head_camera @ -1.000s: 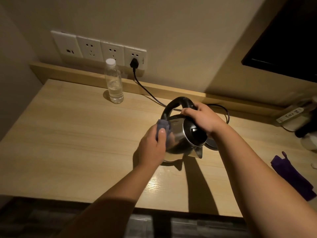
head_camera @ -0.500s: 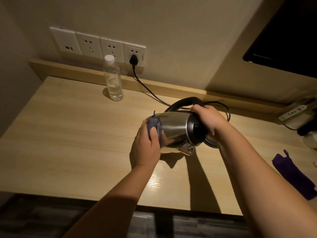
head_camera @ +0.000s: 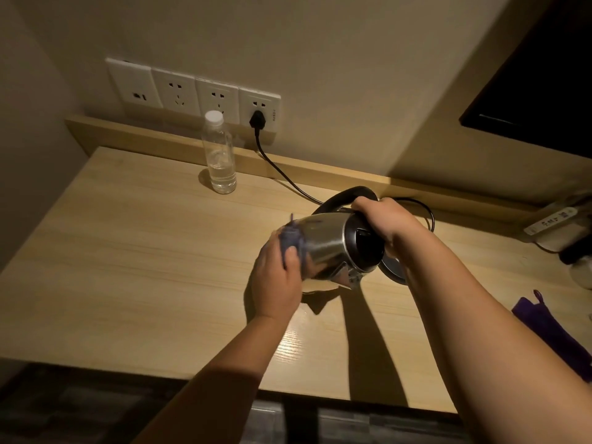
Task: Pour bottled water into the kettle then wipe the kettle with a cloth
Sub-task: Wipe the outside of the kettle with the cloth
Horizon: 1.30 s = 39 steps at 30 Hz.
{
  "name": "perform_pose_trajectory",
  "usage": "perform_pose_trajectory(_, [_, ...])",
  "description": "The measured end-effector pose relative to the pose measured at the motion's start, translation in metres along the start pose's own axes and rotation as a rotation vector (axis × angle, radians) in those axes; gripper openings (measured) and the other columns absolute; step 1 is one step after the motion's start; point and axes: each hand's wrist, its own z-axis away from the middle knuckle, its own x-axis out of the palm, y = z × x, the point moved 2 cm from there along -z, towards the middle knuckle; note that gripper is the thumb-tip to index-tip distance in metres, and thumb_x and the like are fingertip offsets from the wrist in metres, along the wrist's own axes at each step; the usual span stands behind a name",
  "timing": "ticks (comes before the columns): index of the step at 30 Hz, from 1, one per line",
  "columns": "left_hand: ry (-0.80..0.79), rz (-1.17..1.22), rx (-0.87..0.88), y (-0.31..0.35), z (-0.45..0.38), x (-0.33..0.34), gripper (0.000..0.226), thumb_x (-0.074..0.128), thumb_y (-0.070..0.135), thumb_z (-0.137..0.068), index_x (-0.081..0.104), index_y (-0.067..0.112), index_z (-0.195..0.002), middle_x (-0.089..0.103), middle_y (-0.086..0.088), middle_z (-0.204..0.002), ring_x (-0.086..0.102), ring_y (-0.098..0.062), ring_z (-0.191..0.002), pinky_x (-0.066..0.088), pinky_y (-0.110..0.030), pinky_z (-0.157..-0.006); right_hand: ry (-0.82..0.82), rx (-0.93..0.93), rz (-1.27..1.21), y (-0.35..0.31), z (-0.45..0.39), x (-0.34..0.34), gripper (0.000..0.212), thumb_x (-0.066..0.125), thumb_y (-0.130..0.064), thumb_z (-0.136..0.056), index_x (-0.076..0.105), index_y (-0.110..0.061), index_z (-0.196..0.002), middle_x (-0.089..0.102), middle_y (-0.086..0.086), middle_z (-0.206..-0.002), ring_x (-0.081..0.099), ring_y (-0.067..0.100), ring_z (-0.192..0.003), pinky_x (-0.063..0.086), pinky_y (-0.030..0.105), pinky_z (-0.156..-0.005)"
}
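Since half a second ago I see the kettle tip further, long axis near level. Right hand grasps its handle; left hand, nearer the base, clamps the cloth there, left of that grip, above the surface.

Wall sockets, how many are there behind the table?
4, side by side on the wall: far-left socket, second socket, third socket behind the bottle, and the right socket with a black plug.

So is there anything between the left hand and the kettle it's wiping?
Only the cloth: the left hand presses it against the tilted kettle, near its base. Nothing else visible stands between them.
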Motion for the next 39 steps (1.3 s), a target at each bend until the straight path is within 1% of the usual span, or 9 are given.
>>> perform_pose_trajectory(4, [0.054, -0.011, -0.056, -0.006, -0.002, -0.003, 0.038, 0.028, 0.041, -0.102, 0.047, 0.031, -0.134, 0.060, 0.011, -0.112, 0.061, -0.011, -0.103, 0.054, -0.031, -0.078, 0.001, 0.012, 0.014, -0.007, 0.000, 0.004, 0.026, 0.055, -0.036, -0.087, 0.056, -0.010, -0.095, 0.065, 0.015, -0.091, 0.063, 0.030, -0.085, 0.049, 0.037, -0.072])
perform_pose_trajectory(7, [0.013, 0.043, 0.100, 0.022, 0.014, 0.005, 0.044, 0.029, 0.032, -0.104, 0.037, 0.026, -0.147, 0.043, 0.003, -0.151, 0.039, -0.009, -0.137, 0.044, -0.036, -0.103, 0.015, 0.014, 0.037, -0.011, -0.001, 0.008, 0.027, 0.056, -0.037, -0.087, 0.056, -0.011, -0.095, 0.065, 0.015, -0.092, 0.063, 0.031, -0.087, 0.049, 0.037, -0.069])
perform_pose_trajectory(12, [0.004, -0.080, 0.474, 0.017, 0.028, 0.016, 0.049, 0.020, 0.040, -0.106, 0.025, 0.019, -0.150, 0.028, 0.001, -0.157, 0.006, -0.003, -0.150, 0.014, -0.034, -0.123, -0.009, 0.032, 0.072, -0.014, -0.003, 0.012, 0.032, 0.057, -0.038, -0.087, 0.057, -0.010, -0.100, 0.066, 0.016, -0.094, 0.065, 0.032, -0.088, 0.052, 0.036, -0.070])
perform_pose_trajectory(16, [-0.028, 0.023, 0.197, -0.011, 0.027, 0.013, 0.054, 0.029, 0.035, -0.101, 0.014, 0.032, -0.153, 0.013, 0.013, -0.159, 0.011, -0.007, -0.149, 0.025, -0.046, -0.120, 0.013, 0.044, 0.049, -0.013, -0.003, 0.011, 0.032, 0.056, -0.037, -0.087, 0.058, -0.009, -0.104, 0.066, 0.015, -0.094, 0.064, 0.032, -0.088, 0.051, 0.036, -0.071])
perform_pose_trajectory(20, [0.049, 0.100, -0.138, -0.023, 0.020, 0.011, 0.053, 0.024, 0.042, -0.100, 0.021, 0.032, -0.152, 0.038, 0.001, -0.154, 0.040, -0.018, -0.138, 0.046, -0.048, -0.106, 0.025, 0.053, 0.031, -0.010, -0.002, 0.010, 0.035, 0.055, -0.037, -0.088, 0.057, -0.009, -0.108, 0.066, 0.015, -0.097, 0.065, 0.032, -0.090, 0.052, 0.039, -0.077])
perform_pose_trajectory(26, [-0.002, -0.003, 0.385, 0.033, 0.035, 0.022, 0.051, 0.017, 0.041, -0.105, 0.025, 0.019, -0.150, 0.028, -0.001, -0.158, 0.011, -0.011, -0.150, 0.008, -0.034, -0.124, 0.003, 0.070, 0.015, -0.010, -0.002, 0.010, 0.036, 0.055, -0.036, -0.089, 0.056, -0.008, -0.111, 0.065, 0.015, -0.095, 0.063, 0.032, -0.090, 0.050, 0.036, -0.071])
perform_pose_trajectory(29, [0.015, -0.056, 0.481, 0.020, 0.034, 0.027, 0.049, 0.020, 0.037, -0.106, 0.026, 0.016, -0.149, 0.025, 0.001, -0.158, 0.010, -0.011, -0.151, 0.007, -0.035, -0.124, -0.005, 0.078, 0.009, -0.010, -0.001, 0.009, 0.037, 0.056, -0.036, -0.087, 0.056, -0.008, -0.111, 0.065, 0.015, -0.095, 0.064, 0.031, -0.088, 0.049, 0.034, -0.066])
perform_pose_trajectory(35, [0.021, 0.081, -0.095, -0.017, 0.021, 0.007, 0.055, 0.022, 0.045, -0.098, 0.018, 0.035, -0.152, 0.034, 0.003, -0.157, 0.037, -0.018, -0.140, 0.044, -0.052, -0.107, 0.001, 0.071, 0.004, -0.009, 0.003, 0.009, 0.034, 0.055, -0.035, -0.088, 0.057, -0.008, -0.108, 0.065, 0.013, -0.091, 0.063, 0.028, -0.083, 0.047, 0.033, -0.063])
perform_pose_trajectory(39, [0.010, 0.075, 0.017, 0.012, 0.012, 0.001, 0.048, 0.030, 0.034, -0.104, 0.030, 0.026, -0.151, 0.042, 0.002, -0.152, 0.041, -0.017, -0.138, 0.043, -0.043, -0.108, -0.001, 0.043, 0.041, -0.012, 0.004, 0.013, 0.030, 0.053, -0.035, -0.090, 0.055, -0.008, -0.105, 0.061, 0.011, -0.086, 0.060, 0.026, -0.080, 0.042, 0.031, -0.058])
